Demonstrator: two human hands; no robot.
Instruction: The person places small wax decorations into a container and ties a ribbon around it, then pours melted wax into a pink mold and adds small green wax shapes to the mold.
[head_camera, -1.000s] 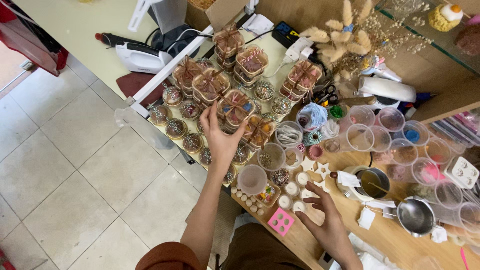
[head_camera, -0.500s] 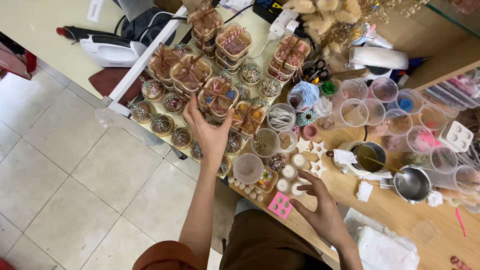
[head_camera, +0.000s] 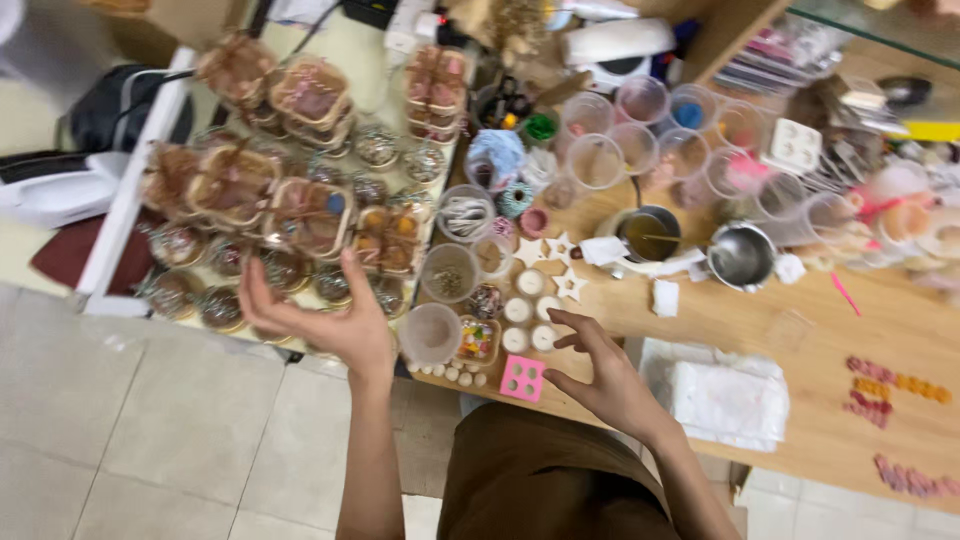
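**Both hands open over a crowded craft table, holding nothing**

Nearest the camera: brown garment (head_camera: 545, 470) of the person, both bare forearms reaching up from it. Tiled floor (head_camera: 130, 440) at lower left.

Right hand (head_camera: 600, 375): fingers spread apart and curled, palm down, empty. It hovers at the near edge of the wooden table (head_camera: 800, 330), just beside a small pink mould (head_camera: 522, 378) with round holes. Just past the fingertips are small white round candles (head_camera: 530, 310), and further on white star shapes (head_camera: 560, 265). White folded cloth (head_camera: 730, 395) lies to the right of this hand, near the table edge.

Left hand (head_camera: 325, 315): open, fingers splayed upward, empty, not clamped on anything. It sits in front of a group of wrapped gift baskets (head_camera: 305, 205) and small round clear-wrapped items (head_camera: 205, 300) on a pale surface left of the wooden table. Whether a fingertip touches the nearest basket, cannot tell; image is blurred.

Between the hands: a clear plastic cup (head_camera: 432, 332) and a small clear box of coloured bits (head_camera: 478, 340), both close to the table edge.

Mid table: a metal pot (head_camera: 742, 255) and a second small pot with dark liquid (head_camera: 648, 235), side by side. Red and orange small pieces (head_camera: 885, 385) lie in rows at far right.

Further back: a cluster of clear plastic cups (head_camera: 650, 130), some with coloured contents. More wrapped baskets (head_camera: 435, 85) toward the far edge. A white iron-shaped appliance (head_camera: 50, 190) sits at the left edge, over the floor side.
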